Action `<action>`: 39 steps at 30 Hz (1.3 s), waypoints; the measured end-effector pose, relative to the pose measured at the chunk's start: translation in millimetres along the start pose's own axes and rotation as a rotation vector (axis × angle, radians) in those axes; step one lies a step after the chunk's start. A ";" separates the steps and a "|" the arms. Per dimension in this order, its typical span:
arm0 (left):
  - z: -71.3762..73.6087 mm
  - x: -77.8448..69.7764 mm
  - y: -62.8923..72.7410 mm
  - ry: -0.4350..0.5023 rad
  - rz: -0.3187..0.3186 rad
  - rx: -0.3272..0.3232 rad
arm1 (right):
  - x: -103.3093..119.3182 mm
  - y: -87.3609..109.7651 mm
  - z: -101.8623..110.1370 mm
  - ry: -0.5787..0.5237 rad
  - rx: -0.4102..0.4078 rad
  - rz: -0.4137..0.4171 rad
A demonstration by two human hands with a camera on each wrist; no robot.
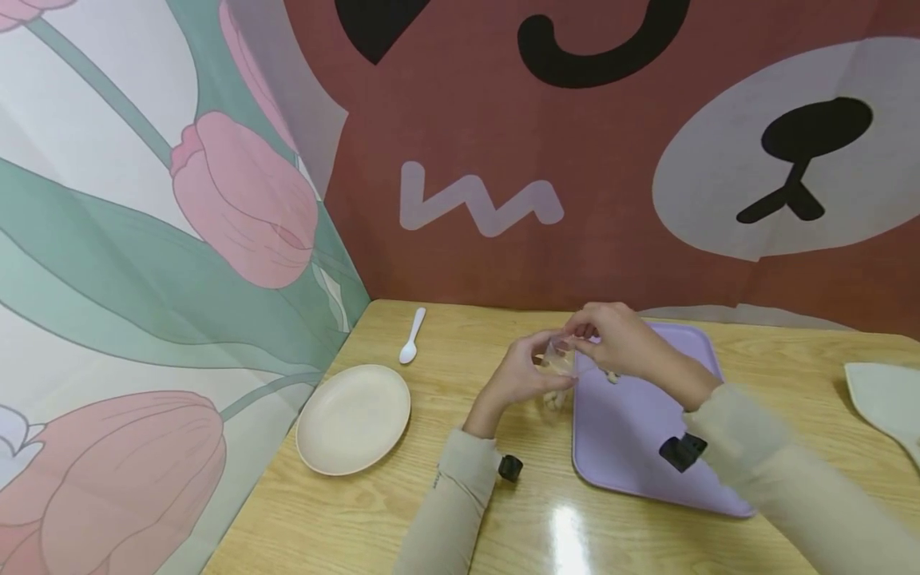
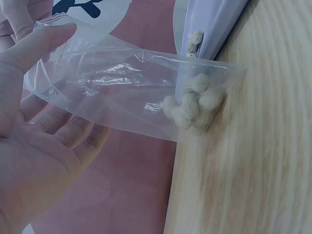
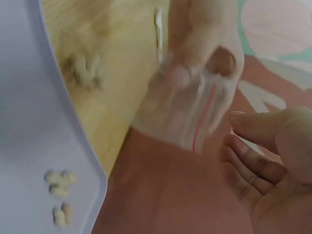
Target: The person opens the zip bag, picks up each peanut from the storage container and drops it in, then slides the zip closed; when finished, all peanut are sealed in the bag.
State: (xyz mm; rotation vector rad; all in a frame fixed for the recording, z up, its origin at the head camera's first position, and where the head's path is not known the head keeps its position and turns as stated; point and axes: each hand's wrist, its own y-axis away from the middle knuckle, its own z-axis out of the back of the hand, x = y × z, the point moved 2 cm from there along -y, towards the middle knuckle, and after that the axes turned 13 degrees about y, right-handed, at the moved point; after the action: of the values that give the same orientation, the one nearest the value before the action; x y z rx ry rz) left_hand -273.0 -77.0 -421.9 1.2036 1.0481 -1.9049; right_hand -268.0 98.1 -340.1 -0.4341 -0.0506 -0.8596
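A clear zip bag [image 2: 117, 73] with a red line along its mouth hangs from my left hand [image 1: 528, 369], which grips it near the top. Several unshelled peanuts [image 2: 195, 105] lie at the bottom of the bag, close to the wooden table. My right hand [image 1: 618, 339] is beside the bag's mouth. In the right wrist view, its thumb and fingers are slightly bent and apart, with nothing seen between them. Below the right hand, a few loose peanuts [image 3: 59, 183] lie on the purple tray [image 1: 632, 447].
A cream plate [image 1: 354, 419] sits at the left of the wooden table [image 1: 517, 527], with a white spoon [image 1: 413, 337] beyond it. At the far right edge is a pale, flat-ended utensil [image 1: 887, 399], partly cut off. Printed cloth hangs behind and at the left.
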 end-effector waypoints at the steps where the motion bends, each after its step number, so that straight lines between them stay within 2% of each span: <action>1: -0.1 -0.1 0.0 0.002 0.003 -0.001 | -3.9 -0.1 2.4 0.008 -0.002 -0.011; 7: -1.1 0.3 -0.7 0.032 -0.006 0.007 | -43.4 5.9 0.7 0.026 0.029 -0.127; 10: -1.5 1.3 -0.9 0.029 0.000 0.000 | -66.3 14.2 -12.3 0.027 0.072 -0.159; 17: -1.6 1.7 -1.4 0.020 0.012 -0.013 | -106.0 30.9 -50.4 0.034 0.140 -0.156; 24: -0.3 1.5 -0.4 0.007 0.015 -0.018 | -117.6 38.4 -71.1 0.050 0.185 -0.172; 29: 0.1 3.0 -0.5 0.023 0.011 -0.021 | -121.3 44.0 -76.9 0.043 0.198 -0.217; 39: 2.1 1.2 0.7 0.017 0.022 -0.024 | -122.4 47.3 -83.5 0.055 0.197 -0.224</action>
State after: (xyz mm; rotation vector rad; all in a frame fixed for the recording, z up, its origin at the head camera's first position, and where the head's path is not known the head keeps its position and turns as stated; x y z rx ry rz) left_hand -273.7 -79.3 -422.7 1.2145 1.0594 -1.8634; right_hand -324.1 180.9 -459.1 -0.2221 -0.1337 -1.0761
